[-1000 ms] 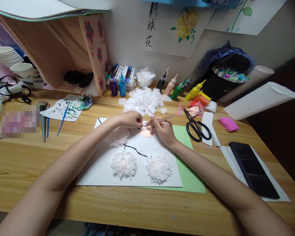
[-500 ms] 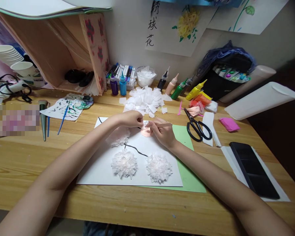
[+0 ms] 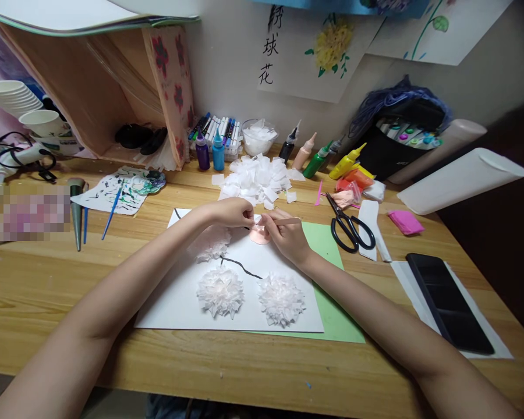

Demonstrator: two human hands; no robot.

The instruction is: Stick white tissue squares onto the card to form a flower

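My right hand point(image 3: 290, 237) is closed around a flat wooden stick point(image 3: 290, 221), its fingertips low over a round peach-coloured clay patch point(image 3: 259, 235). Opposite it, my left hand point(image 3: 234, 210) pinches a small piece of white tissue paper point(image 3: 257, 219) at the patch's far edge. Both hands work over a sheet of white paper point(image 3: 170, 308) with a drawn black branch line point(image 3: 243, 266). Fluffy white tissue-paper flowers sit on the sheet: one at front left point(image 3: 220, 292), one at front right point(image 3: 282, 299), and another point(image 3: 212, 243) partly under my left forearm.
Behind the sheet lies a heap of white tissue squares point(image 3: 257, 179), with a bowl point(image 3: 259, 137) and several paint bottles point(image 3: 310, 157) farther back. Black-handled scissors point(image 3: 353, 227) and a black phone-like slab point(image 3: 449, 302) lie right. Green paper point(image 3: 340, 317) shows underneath. Brushes point(image 3: 112, 209) lie left.
Very little differs. My hands stay over the peach patch, and the right hand with its stick has shifted slightly. The view itself has moved a touch.
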